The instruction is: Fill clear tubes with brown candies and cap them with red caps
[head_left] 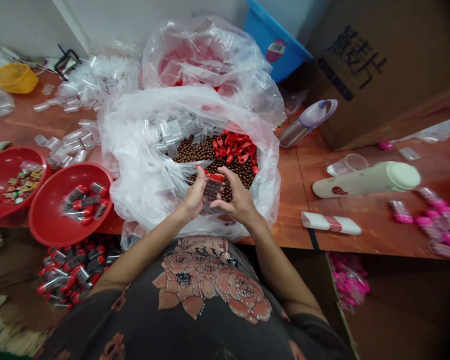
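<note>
Above my flowered shirt (206,285), my left hand (192,192) and right hand (238,196) are closed on a small clear container with red cap (213,184), fingers pressing its both sides, over brown balls (202,152) inside a plastic bag (135,185).

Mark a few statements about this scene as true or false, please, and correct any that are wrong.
1. The left hand and right hand together hold a capped tube. True.
2. The brown beads lie in a metal pot. False: they lie in a clear plastic bag.
3. The nearer red bowl holds filled tubes. True.
4. The blue bin stands to the right of the cardboard box. False: it stands to the left of the box.
</note>
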`<control>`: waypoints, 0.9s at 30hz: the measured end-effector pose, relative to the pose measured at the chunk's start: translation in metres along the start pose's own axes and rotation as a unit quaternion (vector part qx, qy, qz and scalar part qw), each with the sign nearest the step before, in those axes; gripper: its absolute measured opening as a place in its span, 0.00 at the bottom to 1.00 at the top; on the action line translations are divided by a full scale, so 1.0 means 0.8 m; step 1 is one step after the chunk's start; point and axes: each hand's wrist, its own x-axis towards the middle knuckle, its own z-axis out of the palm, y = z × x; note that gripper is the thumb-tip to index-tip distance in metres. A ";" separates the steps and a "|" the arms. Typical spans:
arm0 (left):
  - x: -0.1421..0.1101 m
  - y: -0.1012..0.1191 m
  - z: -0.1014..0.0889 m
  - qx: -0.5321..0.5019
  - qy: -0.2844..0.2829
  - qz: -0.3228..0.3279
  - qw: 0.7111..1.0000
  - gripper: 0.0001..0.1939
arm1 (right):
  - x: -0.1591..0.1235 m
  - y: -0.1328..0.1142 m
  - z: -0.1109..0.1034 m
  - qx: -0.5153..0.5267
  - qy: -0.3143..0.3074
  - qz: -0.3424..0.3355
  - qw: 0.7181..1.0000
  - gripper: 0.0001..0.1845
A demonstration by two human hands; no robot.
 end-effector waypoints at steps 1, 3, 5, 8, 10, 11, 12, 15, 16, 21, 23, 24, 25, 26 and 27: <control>-0.001 0.002 -0.002 0.008 0.003 0.009 1.000 0.42 | -0.001 0.008 -0.001 0.009 0.002 0.027 1.000 0.29; -0.002 0.007 -0.005 0.020 0.003 0.024 1.000 0.44 | -0.005 0.030 -0.001 -0.033 0.011 0.086 0.996 0.19; -0.003 0.010 -0.008 0.029 0.000 0.033 0.999 0.45 | -0.008 0.051 0.001 -0.124 -0.025 0.108 0.986 0.14; -0.004 0.011 -0.010 0.040 -0.003 0.043 0.998 0.48 | -0.011 0.070 0.007 -0.193 -0.099 0.105 0.971 0.12; -0.004 0.009 -0.010 0.047 -0.005 0.045 0.998 0.50 | -0.011 0.070 0.010 -0.165 -0.089 0.116 0.975 0.12; -0.004 0.008 -0.010 0.051 -0.007 0.046 0.998 0.50 | -0.010 0.066 0.010 -0.129 -0.058 0.133 0.981 0.11; -0.003 0.006 -0.010 0.054 -0.011 0.048 0.997 0.51 | -0.009 0.059 0.010 -0.078 -0.012 0.155 0.985 0.10; -0.003 0.002 -0.009 0.070 -0.027 0.056 0.996 0.52 | -0.005 0.028 0.004 0.116 0.129 0.221 0.960 0.13; -0.002 0.001 -0.008 0.077 -0.032 0.056 0.995 0.52 | -0.003 0.016 0.001 0.167 0.152 0.232 0.946 0.12; 0.002 -0.009 -0.004 0.108 -0.043 0.042 0.992 0.52 | 0.005 -0.024 -0.010 0.202 0.134 0.188 0.952 0.08; 0.003 -0.012 -0.003 0.104 -0.049 0.044 0.992 0.52 | 0.006 -0.024 -0.013 0.170 0.100 0.135 0.971 0.08; 0.003 -0.012 -0.003 0.099 -0.051 0.043 0.993 0.51 | 0.005 -0.022 -0.014 0.151 0.082 0.108 0.979 0.09; 0.003 -0.011 -0.002 0.092 -0.051 0.039 0.994 0.51 | 0.004 -0.019 -0.015 0.131 0.065 0.084 0.986 0.09; 0.002 -0.009 -0.002 0.084 -0.051 0.033 0.995 0.51 | 0.003 -0.016 -0.016 0.113 0.045 0.063 0.991 0.10; 0.002 -0.007 -0.001 0.074 -0.050 0.025 0.996 0.51 | 0.001 -0.014 -0.017 0.097 0.027 0.048 0.994 0.12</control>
